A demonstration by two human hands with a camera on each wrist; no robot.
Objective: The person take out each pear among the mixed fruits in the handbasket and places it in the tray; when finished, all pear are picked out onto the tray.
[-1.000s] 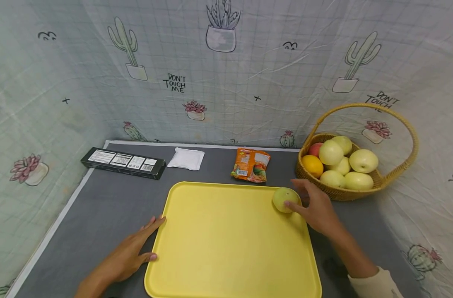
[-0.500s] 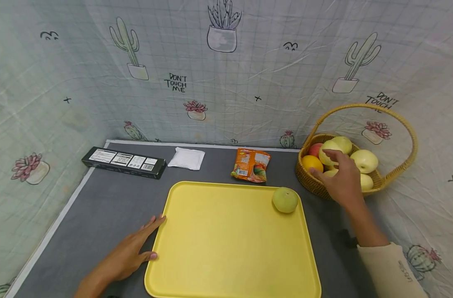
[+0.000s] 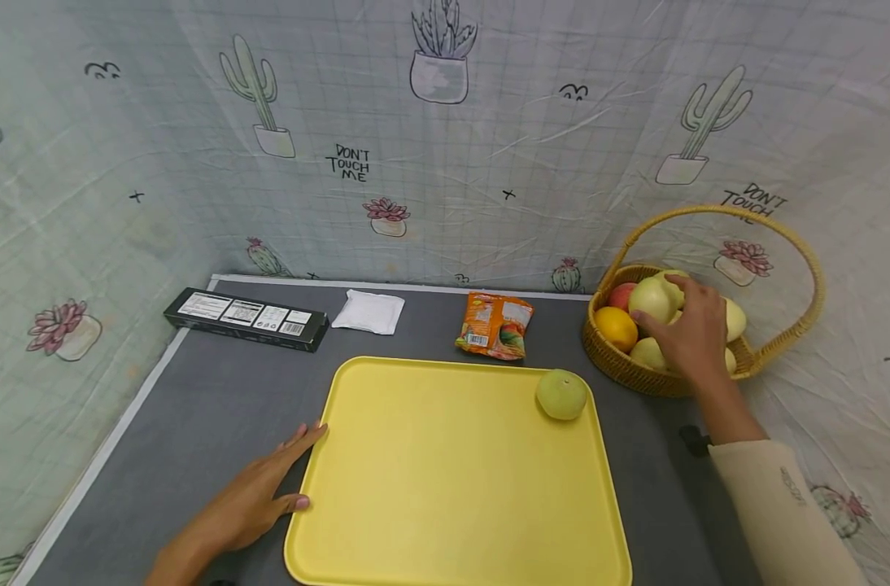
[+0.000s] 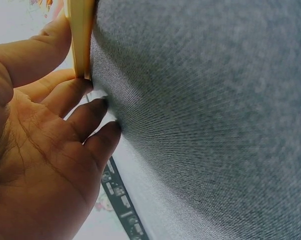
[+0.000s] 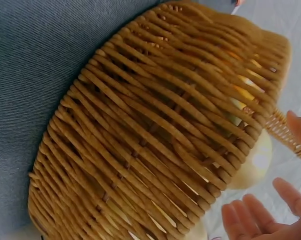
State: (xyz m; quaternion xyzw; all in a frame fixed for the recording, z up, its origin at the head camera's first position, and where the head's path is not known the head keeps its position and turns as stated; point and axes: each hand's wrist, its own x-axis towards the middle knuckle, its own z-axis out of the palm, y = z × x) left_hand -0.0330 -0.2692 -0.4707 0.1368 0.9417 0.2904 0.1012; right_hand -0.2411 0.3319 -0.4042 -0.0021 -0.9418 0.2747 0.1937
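Note:
My left hand [image 3: 258,496] rests at the left edge of a yellow tray [image 3: 445,488], its fingers straight and touching the rim; the left wrist view shows the thumb and fingertips against the tray's edge [image 4: 80,40]. On the tray's far right corner sits a round yellow-green fruit [image 3: 561,395], apple-like. My right hand [image 3: 692,325] is over the wicker basket [image 3: 621,362], thumb and fingers spread around a pale yellow-green apple [image 3: 652,301]. In the right wrist view the fingers [image 5: 260,217] look apart from the fruit, and the basket wall [image 5: 140,125] fills most of the picture.
The basket also holds an orange [image 3: 616,329], a red fruit [image 3: 621,295] and several pale green fruits under a tall arched handle [image 3: 708,209]. Behind the tray lie an orange snack packet [image 3: 494,325], a white pouch [image 3: 368,312] and a long black box [image 3: 246,318].
My right hand has let go of the fruit on the tray's corner and moved right and away from me, over the basket. The left hand has stayed in place.

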